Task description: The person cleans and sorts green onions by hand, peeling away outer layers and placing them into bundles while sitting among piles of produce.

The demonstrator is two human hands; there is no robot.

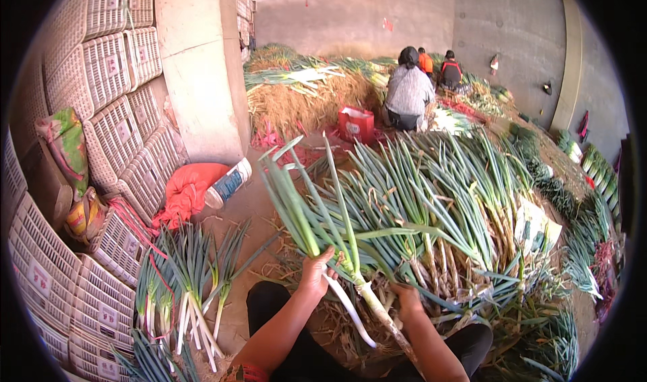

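My left hand is closed around a few long green onions, their green tops pointing up and away. Below that hand, one clean white stalk and a thicker stalk with dry, dirty skin slant down between my knees. My right hand is curled just right of the thicker stalk, at the end of a loose green leaf. Its fingertips are partly hidden. Beyond it lies a big heap of unpeeled green onions. Peeled green onions with white stems lie on the floor at my left.
Stacked white plastic crates line the left side beside a concrete pillar. An orange sack and a white bucket-like container lie near it. A red bag stands ahead. Several people crouch farther off among more onions.
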